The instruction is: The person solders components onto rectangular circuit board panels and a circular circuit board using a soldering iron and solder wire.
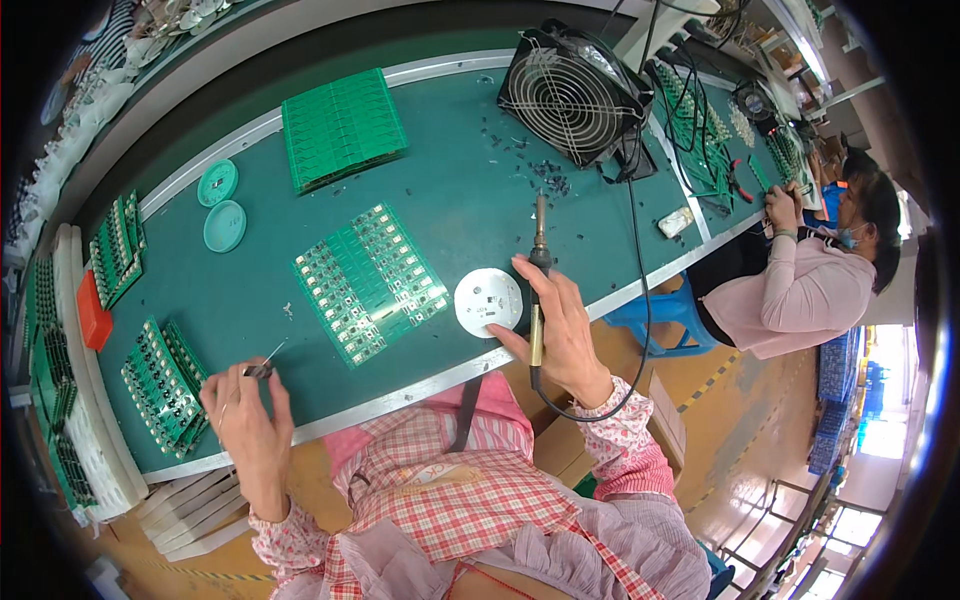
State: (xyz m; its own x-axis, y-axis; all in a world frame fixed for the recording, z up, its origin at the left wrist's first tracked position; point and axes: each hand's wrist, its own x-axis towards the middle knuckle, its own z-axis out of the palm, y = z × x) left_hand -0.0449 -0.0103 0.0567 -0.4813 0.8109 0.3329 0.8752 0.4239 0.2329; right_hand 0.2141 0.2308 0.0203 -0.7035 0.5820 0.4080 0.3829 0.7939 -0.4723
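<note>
My right hand (pixel 562 330) is closed round a soldering iron (pixel 538 335), its tip pointing away from me. The thumb reaches the edge of a white round circuit board (pixel 488 302) lying near the table's front edge. At the left, my left hand (pixel 248 425) pinches a small dark piece (pixel 260 370) with a thin silvery wire sticking out, perhaps solder; its exact kind is hard to make out. Between my hands lies a green panel of small circuit boards (pixel 370 284) with rows of components. Beside my left hand, several populated green boards (pixel 165 390) lean together.
A stack of green boards (pixel 345 130) lies at the back, with two round green lids (pixel 225 226) left of it. A fan (pixel 572 95) stands at back right near black scraps (pixel 545 178). The iron's cable (pixel 645 260) loops rightward. A co-worker (pixel 800 270) sits at right.
</note>
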